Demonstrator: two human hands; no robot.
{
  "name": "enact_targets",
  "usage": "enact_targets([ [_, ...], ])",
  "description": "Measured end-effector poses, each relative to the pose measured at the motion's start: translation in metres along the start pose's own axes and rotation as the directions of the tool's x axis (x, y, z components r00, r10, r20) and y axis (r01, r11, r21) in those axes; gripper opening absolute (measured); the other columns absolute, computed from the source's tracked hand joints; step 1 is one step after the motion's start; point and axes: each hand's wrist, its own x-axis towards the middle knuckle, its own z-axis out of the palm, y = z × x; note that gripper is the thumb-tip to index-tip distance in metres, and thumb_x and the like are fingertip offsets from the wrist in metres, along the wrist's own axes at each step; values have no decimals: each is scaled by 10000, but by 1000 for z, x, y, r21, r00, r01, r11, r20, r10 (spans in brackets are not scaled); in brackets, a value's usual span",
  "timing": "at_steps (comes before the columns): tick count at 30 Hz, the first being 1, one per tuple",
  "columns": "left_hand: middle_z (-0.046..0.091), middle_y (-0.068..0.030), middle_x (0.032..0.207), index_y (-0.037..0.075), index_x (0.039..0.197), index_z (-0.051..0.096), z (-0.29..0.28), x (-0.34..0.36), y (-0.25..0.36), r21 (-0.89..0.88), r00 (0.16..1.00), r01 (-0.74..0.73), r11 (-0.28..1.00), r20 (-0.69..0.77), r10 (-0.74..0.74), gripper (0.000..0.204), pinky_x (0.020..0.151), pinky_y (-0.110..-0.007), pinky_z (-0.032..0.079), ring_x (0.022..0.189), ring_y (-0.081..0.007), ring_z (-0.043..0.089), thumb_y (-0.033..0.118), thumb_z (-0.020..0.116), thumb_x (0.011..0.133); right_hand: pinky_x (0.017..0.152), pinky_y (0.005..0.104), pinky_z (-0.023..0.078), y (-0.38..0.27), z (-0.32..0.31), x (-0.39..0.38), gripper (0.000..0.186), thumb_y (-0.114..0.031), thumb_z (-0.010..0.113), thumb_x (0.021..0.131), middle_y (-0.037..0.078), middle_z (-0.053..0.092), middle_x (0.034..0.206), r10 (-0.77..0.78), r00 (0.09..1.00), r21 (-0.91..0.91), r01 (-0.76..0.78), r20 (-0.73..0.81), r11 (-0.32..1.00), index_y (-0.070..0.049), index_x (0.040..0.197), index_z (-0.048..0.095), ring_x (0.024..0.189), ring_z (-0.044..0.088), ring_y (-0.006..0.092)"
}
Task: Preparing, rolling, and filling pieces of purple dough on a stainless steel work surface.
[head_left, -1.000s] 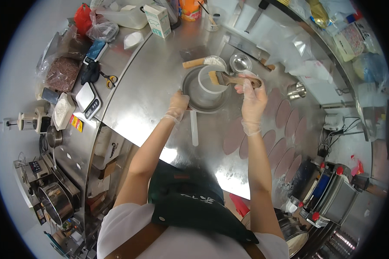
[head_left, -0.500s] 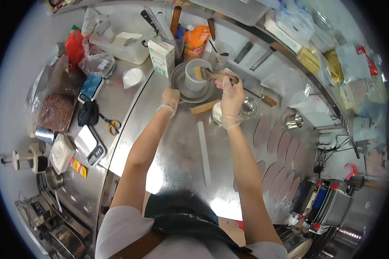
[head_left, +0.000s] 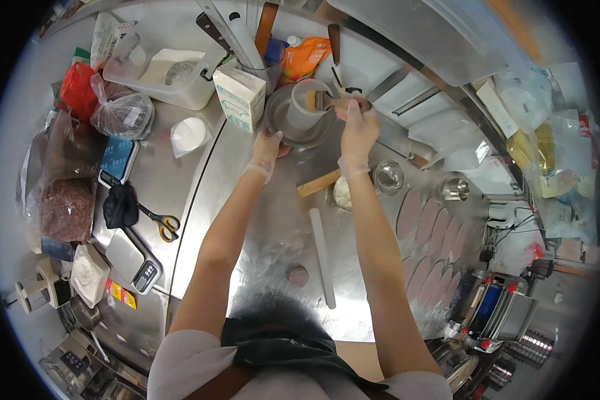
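My left hand (head_left: 269,148), in a clear glove, grips the rim of a shallow metal pan (head_left: 313,137), which has a translucent plastic cup (head_left: 303,115) in it, near a milk carton (head_left: 239,100). My gloved right hand (head_left: 359,133) holds a wide brush (head_left: 321,101) by its handle, its bristles at the cup's mouth. Below the pan lie a wooden-edged scraper (head_left: 319,183), a container of white powder (head_left: 342,195) partly hidden by my right arm, and a long white rod (head_left: 321,257). A glass bowl (head_left: 388,177) sits right of my arm.
Several thin pinkish ovals (head_left: 431,230) lie on the steel table's right side, near a metal cup (head_left: 455,189). To the left are scissors (head_left: 168,227), a scale (head_left: 132,260), a phone (head_left: 117,161) and bags (head_left: 120,110). Knives (head_left: 243,43) stand at the back; a roller machine (head_left: 507,310) is lower right.
Both hands have carried the pan, cup and brush toward the back, beside the carton, uncovering the scraper and powder container. The camera view has shifted too.
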Motion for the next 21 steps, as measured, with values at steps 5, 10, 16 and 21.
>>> enact_targets([
  [5,657,-94,959,6,1204,574,-21,-88,-24,235,987,-106,966,-96,132,302,642,-272,512,798,-157,650,149,617,941,788,300,534,36,-15,45,294,-156,566,948,157,692,1000,179,979,-247,-150,100,957,70,1135,589,813,707,223],
  [10,686,-50,793,14,979,696,-72,-186,-61,525,959,-142,839,-136,247,130,655,-278,494,736,-126,633,110,672,895,793,331,529,-11,-55,-45,298,-157,597,934,157,707,988,8,997,-257,13,79,966,38,1160,598,913,702,250],
  [16,671,-132,942,61,1019,673,-69,-270,-157,798,935,-322,510,182,305,244,751,-357,527,840,-268,663,126,753,798,764,441,509,40,-223,-293,424,-212,693,832,170,625,1010,365,897,-881,51,247,471,-70,1209,562,941,627,345],
  [21,627,-133,1010,76,1096,622,-29,-286,-186,778,895,-423,464,280,346,356,782,-387,515,909,-296,635,110,764,773,705,446,515,55,-244,-340,428,-156,659,824,176,588,1039,234,954,-907,77,188,415,-47,1217,529,862,642,353],
])
